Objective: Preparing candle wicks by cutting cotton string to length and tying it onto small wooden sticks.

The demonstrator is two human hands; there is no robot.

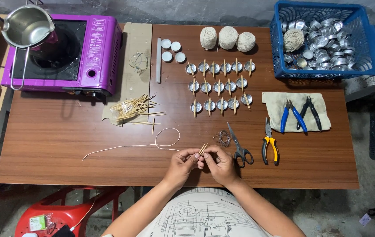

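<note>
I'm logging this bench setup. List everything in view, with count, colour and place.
stove: one, purple, table's far left
metal pot: one, silver, on stove
stick pile: tan, left of centre
string: one, white, near hands
white discs: four, far centre
twine balls: three, cream, far centre
cups with sticks: about fifteen, silver, centre
basket: one, blue, far right, holding cups
scissors: one, grey
pliers: one, yellow-handled
cloth: beige, under two pliers
left hand: grip on sticks
right hand: grip on sticks
</note>
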